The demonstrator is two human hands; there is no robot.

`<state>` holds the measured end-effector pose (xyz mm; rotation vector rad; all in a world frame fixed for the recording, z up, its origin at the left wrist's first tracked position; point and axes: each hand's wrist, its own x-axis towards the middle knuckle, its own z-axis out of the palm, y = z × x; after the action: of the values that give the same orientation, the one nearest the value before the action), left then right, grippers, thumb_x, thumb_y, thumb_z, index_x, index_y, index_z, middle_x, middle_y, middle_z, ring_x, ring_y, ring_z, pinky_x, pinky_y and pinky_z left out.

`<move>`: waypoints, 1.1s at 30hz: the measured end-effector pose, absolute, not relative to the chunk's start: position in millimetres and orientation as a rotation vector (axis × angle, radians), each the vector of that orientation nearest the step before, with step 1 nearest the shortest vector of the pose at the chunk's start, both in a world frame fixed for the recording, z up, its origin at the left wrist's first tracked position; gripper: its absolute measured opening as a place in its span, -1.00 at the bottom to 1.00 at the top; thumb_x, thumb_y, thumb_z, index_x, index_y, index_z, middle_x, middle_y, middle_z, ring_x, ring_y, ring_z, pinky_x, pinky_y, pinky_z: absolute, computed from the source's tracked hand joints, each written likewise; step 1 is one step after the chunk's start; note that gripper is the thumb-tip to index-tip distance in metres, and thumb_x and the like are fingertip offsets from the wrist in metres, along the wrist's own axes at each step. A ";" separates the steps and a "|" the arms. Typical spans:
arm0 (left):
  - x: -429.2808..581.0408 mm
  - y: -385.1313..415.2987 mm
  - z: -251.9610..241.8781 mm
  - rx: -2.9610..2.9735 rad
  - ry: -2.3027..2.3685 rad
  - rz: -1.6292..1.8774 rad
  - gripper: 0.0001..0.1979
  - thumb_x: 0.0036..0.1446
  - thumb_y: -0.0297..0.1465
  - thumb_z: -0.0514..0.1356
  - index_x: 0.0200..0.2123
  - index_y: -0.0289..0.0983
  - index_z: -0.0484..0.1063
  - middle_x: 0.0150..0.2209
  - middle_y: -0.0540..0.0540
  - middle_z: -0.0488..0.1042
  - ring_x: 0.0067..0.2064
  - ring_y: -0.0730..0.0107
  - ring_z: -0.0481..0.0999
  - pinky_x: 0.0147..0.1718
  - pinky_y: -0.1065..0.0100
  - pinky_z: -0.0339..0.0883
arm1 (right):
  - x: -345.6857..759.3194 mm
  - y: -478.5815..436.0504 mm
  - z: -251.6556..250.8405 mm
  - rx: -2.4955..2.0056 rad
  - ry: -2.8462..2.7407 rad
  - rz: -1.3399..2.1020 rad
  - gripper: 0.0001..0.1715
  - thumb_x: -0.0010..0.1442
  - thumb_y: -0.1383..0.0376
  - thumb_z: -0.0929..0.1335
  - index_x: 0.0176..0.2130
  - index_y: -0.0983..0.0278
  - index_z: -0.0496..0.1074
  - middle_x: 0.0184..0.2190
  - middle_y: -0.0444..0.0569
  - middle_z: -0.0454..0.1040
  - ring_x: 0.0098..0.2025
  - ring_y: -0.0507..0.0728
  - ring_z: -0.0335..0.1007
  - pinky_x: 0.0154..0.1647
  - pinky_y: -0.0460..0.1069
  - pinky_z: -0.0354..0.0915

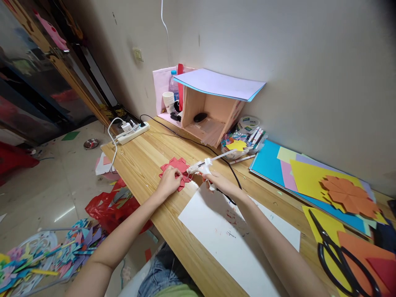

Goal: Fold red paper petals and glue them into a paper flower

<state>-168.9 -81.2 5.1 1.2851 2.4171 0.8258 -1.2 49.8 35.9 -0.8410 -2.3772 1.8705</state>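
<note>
Hands [169,180], red paper [175,162] seemingly beneath left.

Red paper flower [182,163], on tbl [133,159], wht glue gun [202,166], prob. touching

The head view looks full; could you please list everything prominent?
Table: 1, tan, centre
Red flower: 1, red, table
Glue gun: 1, white, right hand
White sheet: 1, white, table front
Power strip: 1, white, table left
Box: 1, tan, table back
Lilac sheet: 1, lilac, atop box
Cups: 1 stack, white, beside box
Markers: several, white, beside box
Coloured sheets: several, mixed, table right
Orange flower: 1, orange, on coloured sheets
Scissors: 1 pair, black, front right
Red bag: 1, red, floor
Paper pieces: many, mixed, floor
Left hand: 1, at red flower
Right hand: 1, on glue gun
</note>
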 end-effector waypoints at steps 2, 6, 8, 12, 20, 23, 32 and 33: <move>-169.6 -81.2 3.9 1.290 2.414 0.832 -0.90 -0.04 -0.42 0.11 -0.51 -0.28 0.40 -0.39 -0.11 0.36 -0.29 0.33 0.37 -0.25 0.30 0.26 | -0.7 49.7 36.6 -0.850 -2.372 1.888 -0.68 0.10 0.13 0.16 -0.52 0.27 0.27 -0.68 -0.11 0.35 -0.59 0.03 0.22 -0.51 -0.06 0.11; -170.2 -81.5 2.8 1.297 2.417 0.840 -0.91 -0.04 -0.42 0.11 -0.51 -0.28 0.40 -0.39 -0.10 0.37 -0.29 0.34 0.37 -0.26 0.30 0.26 | 0.1 48.8 39.9 -0.885 -2.333 1.928 -0.69 0.09 0.12 0.17 -0.50 0.27 0.26 -0.65 -0.12 0.35 -0.60 0.03 0.21 -0.54 -0.06 0.10; -170.2 -81.6 3.4 1.300 2.418 0.843 -0.91 -0.05 -0.42 0.12 -0.51 -0.28 0.41 -0.39 -0.10 0.37 -0.29 0.33 0.37 -0.26 0.30 0.26 | 0.1 48.7 41.5 -0.881 -2.326 1.930 -0.70 0.09 0.12 0.17 -0.48 0.27 0.27 -0.65 -0.13 0.34 -0.59 0.03 0.22 -0.52 -0.06 0.10; -170.2 -81.1 5.1 1.300 2.414 0.841 -0.91 -0.05 -0.42 0.12 -0.52 -0.28 0.41 -0.39 -0.11 0.37 -0.29 0.33 0.38 -0.27 0.31 0.26 | -0.1 49.4 41.9 -0.849 -2.344 1.935 -0.68 0.10 0.13 0.15 -0.51 0.27 0.25 -0.68 -0.14 0.32 -0.59 0.03 0.22 -0.49 -0.06 0.12; -170.6 -82.0 3.4 1.287 2.407 0.856 -0.90 -0.05 -0.42 0.12 -0.51 -0.29 0.42 -0.39 -0.10 0.37 -0.32 0.36 0.38 -0.28 0.33 0.26 | -0.2 48.2 45.0 -0.858 -2.378 1.883 -0.65 0.08 0.12 0.16 -0.55 0.29 0.27 -0.64 -0.12 0.32 -0.58 0.02 0.20 -0.51 -0.07 0.09; -170.3 -82.5 3.6 1.296 2.393 0.874 -0.90 -0.05 -0.42 0.12 -0.50 -0.29 0.42 -0.39 -0.10 0.37 -0.31 0.36 0.38 -0.28 0.35 0.26 | -0.4 47.2 48.6 -0.846 -2.442 1.859 -0.60 0.08 0.11 0.14 -0.61 0.29 0.26 -0.66 -0.09 0.30 -0.55 0.04 0.19 -0.51 -0.07 0.08; -170.3 -81.7 4.8 1.296 2.395 0.889 -0.90 -0.06 -0.42 0.13 -0.52 -0.28 0.43 -0.41 -0.10 0.39 -0.32 0.35 0.38 -0.30 0.33 0.26 | 0.8 47.7 46.3 -0.832 -2.401 1.886 -0.62 0.10 0.11 0.13 -0.55 0.28 0.25 -0.64 -0.12 0.29 -0.55 0.03 0.19 -0.49 -0.07 0.07; -170.3 -81.9 4.7 1.300 2.393 0.888 -0.90 -0.06 -0.42 0.13 -0.52 -0.28 0.43 -0.41 -0.10 0.38 -0.32 0.35 0.38 -0.29 0.34 0.26 | 0.5 47.6 46.5 -0.825 -2.393 1.895 -0.63 0.10 0.11 0.14 -0.56 0.28 0.25 -0.64 -0.13 0.29 -0.55 0.02 0.19 -0.49 -0.07 0.07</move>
<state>-170.3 -81.9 4.7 1.3004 2.3926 0.8876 0.5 47.6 46.5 -0.8249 -2.3935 1.8947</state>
